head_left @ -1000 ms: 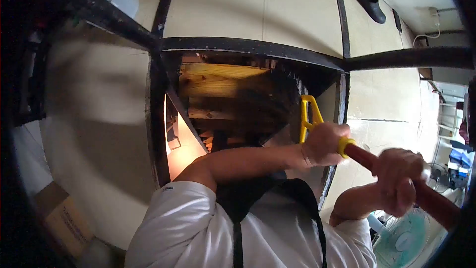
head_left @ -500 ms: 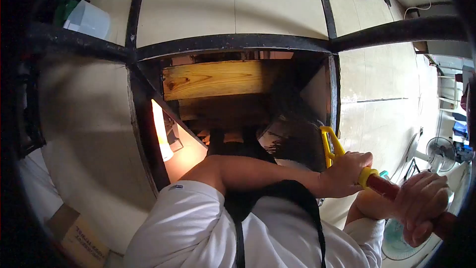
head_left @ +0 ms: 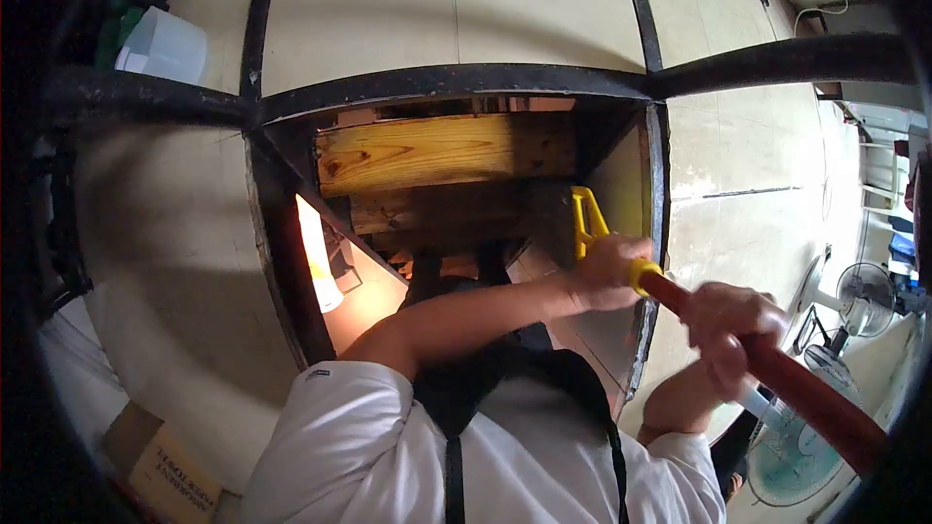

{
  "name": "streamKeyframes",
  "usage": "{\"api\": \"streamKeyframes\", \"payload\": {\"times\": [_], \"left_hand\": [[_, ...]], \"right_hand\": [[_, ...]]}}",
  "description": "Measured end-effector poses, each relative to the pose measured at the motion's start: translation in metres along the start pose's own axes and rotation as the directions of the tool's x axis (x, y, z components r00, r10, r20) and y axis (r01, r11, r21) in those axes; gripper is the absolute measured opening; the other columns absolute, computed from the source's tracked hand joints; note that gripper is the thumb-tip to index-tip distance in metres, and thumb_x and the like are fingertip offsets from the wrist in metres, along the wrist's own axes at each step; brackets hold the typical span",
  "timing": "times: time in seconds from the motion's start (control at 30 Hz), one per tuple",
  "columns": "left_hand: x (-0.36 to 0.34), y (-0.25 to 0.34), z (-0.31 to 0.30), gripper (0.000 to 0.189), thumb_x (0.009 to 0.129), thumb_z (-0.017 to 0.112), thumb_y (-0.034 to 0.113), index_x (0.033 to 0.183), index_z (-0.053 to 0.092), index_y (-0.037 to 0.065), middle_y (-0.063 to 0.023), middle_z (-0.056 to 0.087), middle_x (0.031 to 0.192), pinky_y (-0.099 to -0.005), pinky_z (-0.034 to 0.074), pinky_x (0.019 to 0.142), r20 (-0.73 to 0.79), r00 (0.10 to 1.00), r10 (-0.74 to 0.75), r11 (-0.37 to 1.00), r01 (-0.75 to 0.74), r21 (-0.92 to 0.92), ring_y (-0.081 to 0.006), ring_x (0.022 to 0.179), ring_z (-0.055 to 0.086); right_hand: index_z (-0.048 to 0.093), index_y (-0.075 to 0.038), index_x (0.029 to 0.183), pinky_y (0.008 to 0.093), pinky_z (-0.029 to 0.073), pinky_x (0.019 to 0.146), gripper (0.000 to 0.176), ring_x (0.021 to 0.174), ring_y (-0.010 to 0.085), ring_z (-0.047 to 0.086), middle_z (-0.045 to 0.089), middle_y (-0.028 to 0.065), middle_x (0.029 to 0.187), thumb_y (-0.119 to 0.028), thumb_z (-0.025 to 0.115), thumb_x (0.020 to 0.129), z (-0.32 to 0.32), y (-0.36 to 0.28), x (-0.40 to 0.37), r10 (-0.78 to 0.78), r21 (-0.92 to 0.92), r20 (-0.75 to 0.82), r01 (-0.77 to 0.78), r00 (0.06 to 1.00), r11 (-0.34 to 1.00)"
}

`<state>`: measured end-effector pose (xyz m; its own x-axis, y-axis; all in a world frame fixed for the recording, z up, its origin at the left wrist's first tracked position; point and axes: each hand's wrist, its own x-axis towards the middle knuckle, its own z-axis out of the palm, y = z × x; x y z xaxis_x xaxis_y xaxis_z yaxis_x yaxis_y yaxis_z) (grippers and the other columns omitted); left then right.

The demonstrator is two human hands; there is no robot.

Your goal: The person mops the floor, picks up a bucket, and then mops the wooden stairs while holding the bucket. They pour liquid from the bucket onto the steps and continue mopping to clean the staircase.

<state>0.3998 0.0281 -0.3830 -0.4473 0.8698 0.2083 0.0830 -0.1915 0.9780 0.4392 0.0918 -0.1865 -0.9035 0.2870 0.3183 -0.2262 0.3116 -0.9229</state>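
Both of my hands are closed around a broom with a reddish-brown handle [head_left: 820, 398] and a yellow bracket [head_left: 586, 221]. My left hand [head_left: 614, 272] wraps the lower end, right where the yellow bracket joins the handle. Higher up the handle, my right hand [head_left: 735, 328] grips, slightly blurred. The handle slants from the lower right down into a black-framed opening. The broom's dark head is lost in shadow beside wooden boards [head_left: 427, 153] that span this opening. My left forearm crosses in front of my body.
Black metal rails [head_left: 456, 81] edge the opening, with pale tiled floor [head_left: 359, 0] around it. A lit lamp [head_left: 318, 257] glows inside at left. Fans [head_left: 864, 293] stand at right, a white bin [head_left: 165, 44] upper left, a cardboard box [head_left: 175, 475] lower left.
Both hands and the broom have moved left and farther forward. The black bristles, seen before at the right side of the opening, now sit in shadow near the boards.
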Motion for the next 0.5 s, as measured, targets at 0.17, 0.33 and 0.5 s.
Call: {"api": "streamKeyframes", "payload": {"times": [0.17,0.33,0.5], "left_hand": [[-0.021,-0.085,-0.023,0.026,0.070,0.077,0.020,0.077,0.055,0.009,-0.0110,0.061,0.074,-0.0418,0.049,0.066,0.057,0.998,0.041,0.985,-0.050,0.166,-0.0327,0.075,0.063],[-0.046,-0.133,-0.046,0.021,0.075,0.071,0.022,0.079,0.056,0.008,-0.0115,0.063,0.081,-0.0426,0.050,0.073,0.155,0.977,-0.146,0.972,0.113,0.205,-0.0341,0.084,0.063],[-0.068,-0.150,-0.070,0.014,0.076,0.068,0.016,0.081,0.057,0.009,-0.0116,0.063,0.084,-0.0445,0.049,0.071,0.165,0.965,-0.203,0.944,0.148,0.293,-0.0350,0.084,0.062]], "right_hand": [[0.046,-0.008,0.072,0.0374,0.046,0.061,0.025,0.054,0.0181,0.051,0.051,0.0059,0.059,-0.016,0.062,0.089,0.033,0.076,-0.051,0.207,0.092,-0.299,-0.188,0.932,0.978],[0.055,-0.003,0.075,0.0408,0.049,0.082,0.027,0.076,0.0219,0.060,0.060,0.0073,0.075,-0.024,0.065,0.088,0.053,0.115,-0.075,0.385,-0.004,-0.247,-0.398,0.889,0.917],[0.061,-0.001,0.077,0.0471,0.044,0.096,0.028,0.087,0.0270,0.065,0.064,0.0091,0.081,-0.027,0.066,0.087,0.066,0.120,-0.077,0.309,0.133,-0.101,-0.295,0.946,0.946]]}}
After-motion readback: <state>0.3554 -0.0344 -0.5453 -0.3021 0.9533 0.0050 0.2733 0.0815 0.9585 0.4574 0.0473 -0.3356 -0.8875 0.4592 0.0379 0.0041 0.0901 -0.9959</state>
